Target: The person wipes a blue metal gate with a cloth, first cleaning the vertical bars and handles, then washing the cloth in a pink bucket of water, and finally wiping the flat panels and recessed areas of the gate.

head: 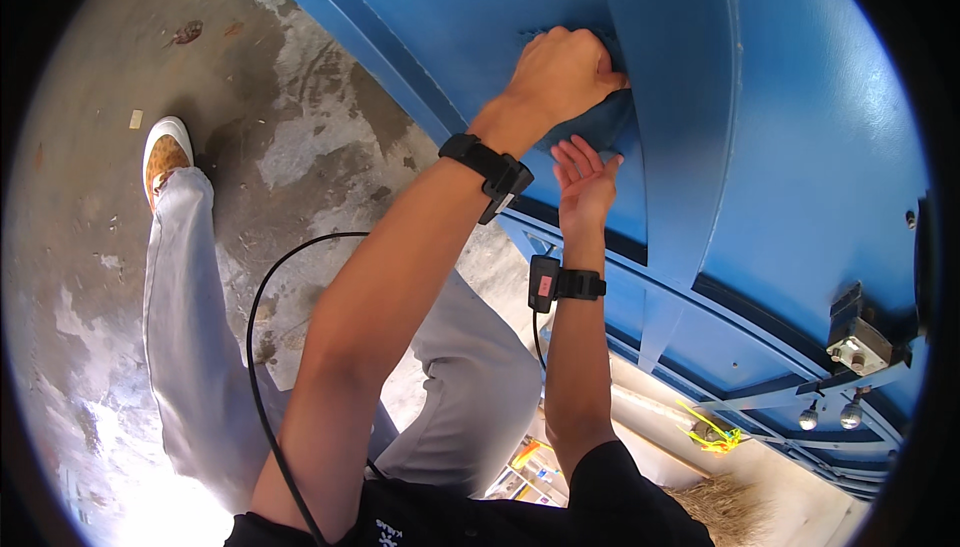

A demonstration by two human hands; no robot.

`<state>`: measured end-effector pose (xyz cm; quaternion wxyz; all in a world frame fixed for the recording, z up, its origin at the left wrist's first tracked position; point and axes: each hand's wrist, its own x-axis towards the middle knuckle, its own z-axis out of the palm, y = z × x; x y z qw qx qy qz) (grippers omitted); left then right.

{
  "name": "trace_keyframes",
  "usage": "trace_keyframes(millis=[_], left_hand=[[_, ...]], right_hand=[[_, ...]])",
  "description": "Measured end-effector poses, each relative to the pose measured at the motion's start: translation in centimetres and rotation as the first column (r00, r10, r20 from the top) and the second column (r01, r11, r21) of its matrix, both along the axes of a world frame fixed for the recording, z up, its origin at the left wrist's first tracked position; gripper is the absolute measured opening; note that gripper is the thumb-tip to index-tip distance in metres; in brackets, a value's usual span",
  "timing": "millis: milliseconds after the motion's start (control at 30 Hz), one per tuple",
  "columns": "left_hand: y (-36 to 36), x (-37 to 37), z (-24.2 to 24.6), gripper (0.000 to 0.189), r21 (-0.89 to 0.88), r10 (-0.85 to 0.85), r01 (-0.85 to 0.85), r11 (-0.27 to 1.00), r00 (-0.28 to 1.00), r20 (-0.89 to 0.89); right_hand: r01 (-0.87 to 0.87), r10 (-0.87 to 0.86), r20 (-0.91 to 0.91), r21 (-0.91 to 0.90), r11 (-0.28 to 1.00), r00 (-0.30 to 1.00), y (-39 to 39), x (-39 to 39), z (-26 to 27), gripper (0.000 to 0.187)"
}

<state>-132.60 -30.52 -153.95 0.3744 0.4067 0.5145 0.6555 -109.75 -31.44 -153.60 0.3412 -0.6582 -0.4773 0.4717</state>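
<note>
My left hand (pixel 562 74) is closed like a fist over a dark blue cloth (pixel 596 123) and presses it against a blue painted metal panel (pixel 480 14). The cloth shows below the knuckles, and its fuzzy edge shows beyond them; the rest is hidden under the hand. Just below the cloth, my right hand (pixel 583 183) is palm up with its fingers loosely spread, holding nothing. Whether its fingertips touch the cloth or panel, I cannot tell. Each wrist wears a black strapped device (pixel 491 172).
A raised blue rib (pixel 675 96) borders the panel. A metal lock box (pixel 859 344) and two light bulbs (pixel 829 416) are at right. A black cable (pixel 255 307) loops beside my left arm. Below are a stained concrete floor (pixel 315 119), yellow-green cord (pixel 716 438) and straw bristles (pixel 720 506).
</note>
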Motion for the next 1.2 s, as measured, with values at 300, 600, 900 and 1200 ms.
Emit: trace_keyframes(millis=[300,600,900,1200], left_hand=[[-0.1,-0.6,-0.8,0.030,0.032,0.043,-0.042,0.999,0.999,-0.005],[0.2,-0.3,-0.2,0.030,0.031,0.007,-0.008,0.999,1.000,0.019],[0.3,-0.4,-0.6,0.039,0.000,-0.077,0.077,0.997,0.992,0.099],[0.2,-0.5,-0.5,0.040,-0.012,-0.066,0.069,0.998,0.986,0.155]], right_hand=[[0.368,-0.427,-0.604,-0.227,0.902,0.673,-0.4,-2.8,2.0,0.058],[0.204,-0.501,-0.771,-0.458,0.865,0.392,0.1,0.1,2.9,0.016],[0.398,-0.169,-0.759,0.127,0.909,0.628,-3.4,-2.1,4.5,0.033],[0.161,-0.096,-0.160,0.465,0.871,0.982,-1.8,0.9,3.0,0.036]])
